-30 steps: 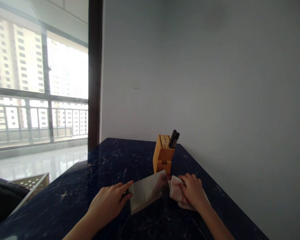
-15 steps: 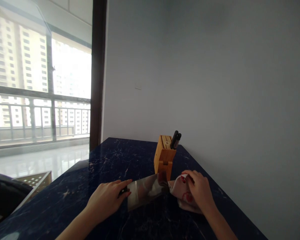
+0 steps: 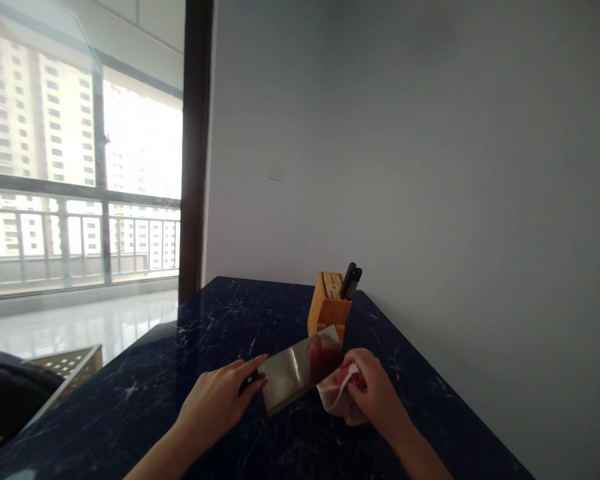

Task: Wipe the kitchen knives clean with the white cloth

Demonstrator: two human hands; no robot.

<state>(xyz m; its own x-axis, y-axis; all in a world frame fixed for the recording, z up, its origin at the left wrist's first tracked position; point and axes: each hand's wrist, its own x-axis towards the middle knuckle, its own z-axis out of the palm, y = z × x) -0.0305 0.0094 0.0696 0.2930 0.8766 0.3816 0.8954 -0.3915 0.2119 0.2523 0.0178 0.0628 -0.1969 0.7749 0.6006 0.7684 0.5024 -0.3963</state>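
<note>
My left hand (image 3: 219,398) is closed round the black handle of a cleaver (image 3: 296,371). Its broad, shiny blade points right and tilts upward above the table. Bunched in my right hand (image 3: 375,387) is a white and red cloth (image 3: 336,400), which hangs by the lower right part of the blade. Whether the cloth presses on the steel there I cannot tell. Beyond the blade stands a wooden knife block (image 3: 329,303), its lower front partly hidden by the cleaver. Two black-handled tools (image 3: 351,281) stick up from its right side.
The dark blue, marble-patterned table (image 3: 240,320) narrows toward a grey wall (image 3: 430,173), which runs along its right edge. At the lower left, a black item (image 3: 10,400) lies by a pale perforated panel (image 3: 70,363). A large window (image 3: 80,167) is on the left.
The cloth and my right hand have moved left and slightly down, close to the cleaver's blade. The blade's far end has risen, covering more of the knife block's lower front.
</note>
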